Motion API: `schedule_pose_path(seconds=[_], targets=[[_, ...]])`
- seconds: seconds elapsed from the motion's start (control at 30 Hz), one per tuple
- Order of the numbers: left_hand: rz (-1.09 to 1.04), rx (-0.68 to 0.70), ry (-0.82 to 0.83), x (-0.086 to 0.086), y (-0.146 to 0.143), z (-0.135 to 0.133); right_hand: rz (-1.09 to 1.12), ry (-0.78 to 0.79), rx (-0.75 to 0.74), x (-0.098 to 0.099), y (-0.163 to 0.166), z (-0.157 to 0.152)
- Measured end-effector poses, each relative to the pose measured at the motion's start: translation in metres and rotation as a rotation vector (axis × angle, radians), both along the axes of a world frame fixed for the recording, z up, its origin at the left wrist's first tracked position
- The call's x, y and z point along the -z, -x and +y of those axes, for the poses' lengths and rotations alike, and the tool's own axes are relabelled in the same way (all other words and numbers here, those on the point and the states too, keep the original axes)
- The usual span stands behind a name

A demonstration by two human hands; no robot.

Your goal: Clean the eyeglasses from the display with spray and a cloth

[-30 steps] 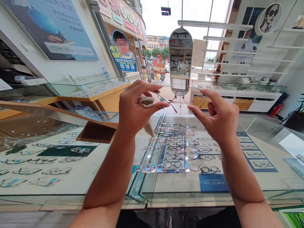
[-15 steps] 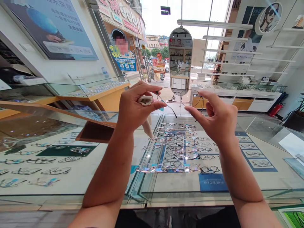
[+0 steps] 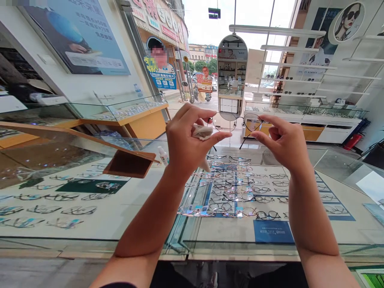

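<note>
1. Holding the glasses [image 3: 238, 118] by their two ends, both hands are raised in front of the body. The glasses are in the air above the case [image 3: 222, 229], not touching it.
2. The left hand [image 3: 187, 138] is closed at the left end of the frame. Its thumb reaches under the left lens; whether the thumb touches the rim, I cannot tell. The same hand also keeps a pale cloth [image 3: 203, 131] in the folded fingers, and one end hangs below.
3. The right hand [image 3: 288, 144] has the right end between index finger and thumb, with the other fingers curled.
4. Compared with half a second ago, the glasses seem a little turned: the left lens now looks wider and the right one narrower. Both hands also sit more to the right in the view. For the work, I judge, this means only a change of angle; the glasses are not put down.
5. Below, many frames [image 3: 220, 185] lie in rows inside the case, with a blue card [image 3: 273, 231] near the front.
6. Farther left, a white bottle [image 3: 163, 155] is now visible beside the left forearm.
7. Beyond the glasses, a tall mirror [image 3: 231, 76] stands upright.
</note>
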State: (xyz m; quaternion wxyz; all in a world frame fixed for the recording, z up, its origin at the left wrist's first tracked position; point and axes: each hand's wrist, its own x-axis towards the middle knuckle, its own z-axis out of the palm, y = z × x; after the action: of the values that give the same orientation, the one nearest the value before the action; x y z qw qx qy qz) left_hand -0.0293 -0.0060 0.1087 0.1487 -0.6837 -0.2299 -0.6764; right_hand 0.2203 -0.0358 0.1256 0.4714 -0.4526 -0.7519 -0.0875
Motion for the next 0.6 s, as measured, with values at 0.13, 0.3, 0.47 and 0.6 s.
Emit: schedule_pose_path(seconds=[0.13, 0.3, 0.47, 0.6], targets=[[0.022, -0.012, -0.047, 0.000, -0.003, -0.001, -0.004, 0.025, 0.011, 0.000, -0.002, 0.002], [0.038, -0.022, -0.003, 0.000, -0.001, -0.001, -0.014, 0.021, 0.033, 0.000, -0.001, 0.002], [0.048, 0.063, 0.051, -0.002, 0.012, 0.008, 0.003, -0.077, 0.067, 0.002, 0.008, -0.003], [0.068, 0.133, 0.116, -0.005, 0.027, 0.021, 0.004, -0.175, 0.130, 0.007, 0.022, -0.008]])
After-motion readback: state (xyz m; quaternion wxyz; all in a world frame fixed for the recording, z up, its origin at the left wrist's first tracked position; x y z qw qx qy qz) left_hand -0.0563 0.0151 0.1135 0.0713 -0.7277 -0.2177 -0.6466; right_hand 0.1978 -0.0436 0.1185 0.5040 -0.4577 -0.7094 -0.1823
